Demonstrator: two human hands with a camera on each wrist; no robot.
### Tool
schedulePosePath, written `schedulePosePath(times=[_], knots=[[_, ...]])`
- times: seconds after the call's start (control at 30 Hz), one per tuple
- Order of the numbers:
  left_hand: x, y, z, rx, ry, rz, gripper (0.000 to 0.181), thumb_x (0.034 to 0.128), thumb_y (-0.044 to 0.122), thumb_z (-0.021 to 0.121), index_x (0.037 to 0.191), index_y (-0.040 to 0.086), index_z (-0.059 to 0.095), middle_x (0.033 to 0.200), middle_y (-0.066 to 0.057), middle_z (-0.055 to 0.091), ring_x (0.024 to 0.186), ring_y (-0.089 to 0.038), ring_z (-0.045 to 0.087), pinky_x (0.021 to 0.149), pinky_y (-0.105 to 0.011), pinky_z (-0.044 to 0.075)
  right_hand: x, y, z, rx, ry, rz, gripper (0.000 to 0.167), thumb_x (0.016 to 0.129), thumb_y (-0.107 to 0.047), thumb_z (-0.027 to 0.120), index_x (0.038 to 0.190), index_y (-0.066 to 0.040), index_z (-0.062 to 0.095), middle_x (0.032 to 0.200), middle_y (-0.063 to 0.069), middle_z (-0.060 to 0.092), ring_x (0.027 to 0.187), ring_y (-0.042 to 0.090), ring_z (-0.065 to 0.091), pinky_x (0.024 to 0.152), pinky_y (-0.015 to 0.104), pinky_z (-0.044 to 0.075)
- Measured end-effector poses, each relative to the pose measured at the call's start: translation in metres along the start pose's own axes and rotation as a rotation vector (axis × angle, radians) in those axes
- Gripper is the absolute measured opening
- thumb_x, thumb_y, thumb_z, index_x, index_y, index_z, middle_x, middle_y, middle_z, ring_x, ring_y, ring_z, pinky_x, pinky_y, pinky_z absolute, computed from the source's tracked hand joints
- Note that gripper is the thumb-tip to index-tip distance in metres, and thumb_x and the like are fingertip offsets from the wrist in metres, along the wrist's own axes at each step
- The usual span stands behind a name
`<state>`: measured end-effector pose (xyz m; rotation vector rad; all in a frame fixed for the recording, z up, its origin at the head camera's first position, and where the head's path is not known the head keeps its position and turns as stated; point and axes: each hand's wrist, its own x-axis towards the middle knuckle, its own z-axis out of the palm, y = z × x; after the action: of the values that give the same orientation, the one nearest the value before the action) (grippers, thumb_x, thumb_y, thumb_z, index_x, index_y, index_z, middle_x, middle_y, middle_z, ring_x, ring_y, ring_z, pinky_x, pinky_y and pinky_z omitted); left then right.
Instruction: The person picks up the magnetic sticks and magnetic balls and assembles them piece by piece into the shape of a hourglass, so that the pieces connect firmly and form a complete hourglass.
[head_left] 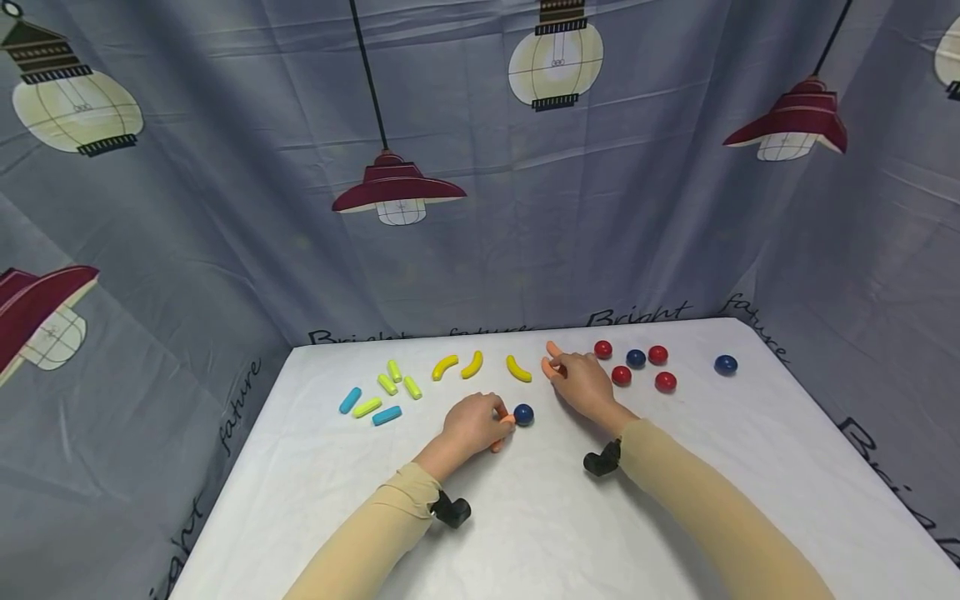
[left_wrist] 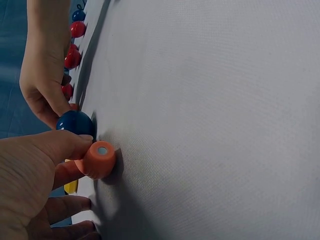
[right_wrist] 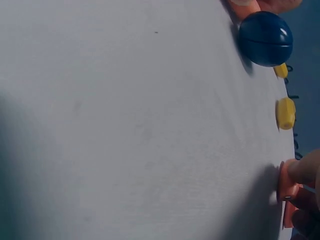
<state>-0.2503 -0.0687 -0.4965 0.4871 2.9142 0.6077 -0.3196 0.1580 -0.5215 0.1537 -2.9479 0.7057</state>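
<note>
My left hand (head_left: 477, 423) pinches a short orange cylinder (left_wrist: 98, 160) with a pale spot on its end, between thumb and index finger. A dark blue ball (head_left: 523, 415) sits on the table right beside that cylinder. Farther back and to the right, my right hand (head_left: 583, 383) grips an orange stick (right_wrist: 287, 181) with thumb and fingers, low over the cloth. Another orange stick (head_left: 553, 348) lies just beyond it, partly hidden by the fingers. Left of the right hand is a yellow toy banana (head_left: 518, 369).
Two more toy bananas (head_left: 472, 365) lie at the back. Several lime-green cylinders (head_left: 367, 407) and two blue cylinders (head_left: 387, 416) are spread at the left. Several red balls (head_left: 665, 382) and two blue balls (head_left: 725, 364) stand at the right. A grey curtain (head_left: 480, 275) hangs behind the white table (head_left: 540, 533).
</note>
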Motion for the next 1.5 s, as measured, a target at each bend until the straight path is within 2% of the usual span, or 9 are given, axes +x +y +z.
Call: schedulePosePath(times=[0.33, 0.6, 0.7, 0.83, 0.97, 1.13, 1.23, 1.33, 1.5], knots=[[-0.001, 0.0, -0.002, 0.011, -0.001, -0.006, 0.024, 0.0955, 0.038, 0.072, 0.101, 0.015, 0.073, 0.046, 0.011, 0.054, 0.072, -0.009, 0.054, 0.071, -0.029, 0.048, -0.02, 0.001, -0.008, -0.001, -0.037, -0.038, 0.051, 0.092, -0.029, 0.072, 0.136, -0.005, 0.061, 0.074, 0.0, 0.058, 0.078, 0.023, 0.051, 0.062, 0.035, 0.042], [-0.004, 0.0, -0.005, 0.008, -0.004, -0.013, 0.023, 0.0956, 0.036, 0.072, 0.101, 0.015, 0.073, 0.045, 0.011, 0.054, 0.071, -0.009, 0.054, 0.07, -0.03, 0.047, -0.042, 0.0, -0.02, -0.01, -0.139, -0.041, 0.058, 0.093, -0.032, 0.07, 0.143, -0.007, 0.055, 0.078, 0.0, 0.058, 0.076, 0.021, 0.052, 0.061, 0.035, 0.044], [-0.003, 0.0, -0.005, 0.006, -0.001, -0.012, 0.022, 0.0952, 0.036, 0.073, 0.101, 0.015, 0.073, 0.046, 0.011, 0.054, 0.07, -0.009, 0.054, 0.07, -0.03, 0.047, -0.045, 0.002, -0.024, -0.017, -0.116, -0.138, 0.047, 0.096, -0.023, 0.067, 0.14, -0.009, 0.06, 0.094, 0.001, 0.066, 0.086, 0.021, 0.055, 0.07, 0.038, 0.049], [-0.003, 0.0, -0.004, 0.007, -0.002, -0.006, 0.022, 0.0948, 0.036, 0.073, 0.101, 0.015, 0.073, 0.047, 0.011, 0.054, 0.071, -0.009, 0.054, 0.07, -0.03, 0.047, -0.045, 0.007, -0.025, -0.078, -0.092, -0.353, 0.038, 0.095, -0.007, 0.067, 0.133, -0.015, 0.069, 0.124, 0.004, 0.068, 0.111, 0.026, 0.058, 0.095, 0.046, 0.051], [-0.002, 0.0, -0.002, 0.011, -0.002, -0.003, 0.022, 0.0947, 0.036, 0.073, 0.101, 0.015, 0.073, 0.047, 0.011, 0.054, 0.071, -0.009, 0.053, 0.069, -0.03, 0.047, -0.045, 0.011, -0.025, -0.114, -0.13, -0.48, 0.035, 0.093, -0.002, 0.069, 0.123, -0.018, 0.075, 0.129, 0.003, 0.068, 0.126, 0.031, 0.054, 0.107, 0.053, 0.043], [-0.002, 0.001, -0.001, 0.009, 0.002, -0.001, 0.022, 0.0947, 0.036, 0.073, 0.1, 0.014, 0.073, 0.046, 0.011, 0.054, 0.07, -0.009, 0.053, 0.069, -0.03, 0.046, -0.046, 0.014, -0.028, -0.132, -0.157, -0.414, 0.02, 0.091, -0.014, 0.075, 0.11, -0.02, 0.079, 0.115, -0.002, 0.07, 0.12, 0.027, 0.055, 0.103, 0.048, 0.045], [-0.002, 0.001, -0.002, 0.008, 0.005, 0.001, 0.022, 0.0948, 0.035, 0.073, 0.1, 0.014, 0.072, 0.046, 0.011, 0.053, 0.071, -0.009, 0.053, 0.069, -0.03, 0.047, -0.048, 0.016, -0.031, -0.141, -0.171, -0.357, 0.015, 0.091, -0.028, 0.08, 0.104, -0.021, 0.079, 0.094, -0.007, 0.067, 0.099, 0.021, 0.056, 0.087, 0.04, 0.048], [-0.003, 0.001, -0.002, 0.009, 0.005, 0.005, 0.022, 0.095, 0.035, 0.073, 0.1, 0.014, 0.072, 0.046, 0.011, 0.053, 0.072, -0.009, 0.053, 0.07, -0.03, 0.047, -0.05, 0.017, -0.033, -0.125, -0.201, -0.307, 0.02, 0.089, -0.034, 0.081, 0.103, -0.02, 0.078, 0.081, -0.01, 0.06, 0.083, 0.017, 0.05, 0.073, 0.034, 0.043], [-0.002, 0.002, -0.002, 0.012, 0.007, 0.012, 0.022, 0.0948, 0.036, 0.073, 0.101, 0.015, 0.073, 0.047, 0.011, 0.054, 0.072, -0.009, 0.053, 0.07, -0.03, 0.047, -0.055, 0.018, -0.033, -0.074, -0.207, -0.248, 0.021, 0.089, -0.031, 0.082, 0.105, -0.019, 0.078, 0.083, -0.01, 0.061, 0.079, 0.014, 0.05, 0.071, 0.032, 0.044]])
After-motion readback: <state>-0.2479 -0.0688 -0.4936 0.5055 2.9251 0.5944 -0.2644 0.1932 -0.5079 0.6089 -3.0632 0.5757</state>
